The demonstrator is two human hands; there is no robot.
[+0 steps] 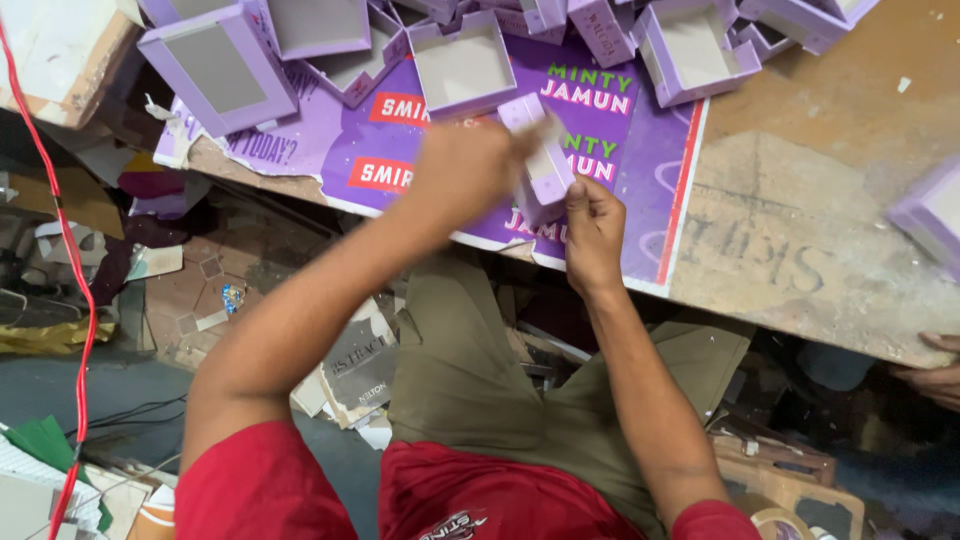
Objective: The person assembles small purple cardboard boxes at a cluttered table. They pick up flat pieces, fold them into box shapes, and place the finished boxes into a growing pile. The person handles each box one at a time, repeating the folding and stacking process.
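A small lilac cardboard box point(545, 158) is held up on edge over a purple printed sheet point(640, 150) at the table's near side. My left hand point(465, 172) covers its left side, fingers pressed along the top edge. My right hand point(593, 232) grips the box from below and to the right. Both hands close on the same box. The box's inside is hidden from view.
Several open lilac box trays point(462, 65) pile along the far side. The worn wooden table point(810, 200) stretches right, with another lilac box point(930, 215) at its edge. Someone else's hand point(935, 375) shows low right. Paper scraps litter the floor; a red cable point(75, 260) hangs left.
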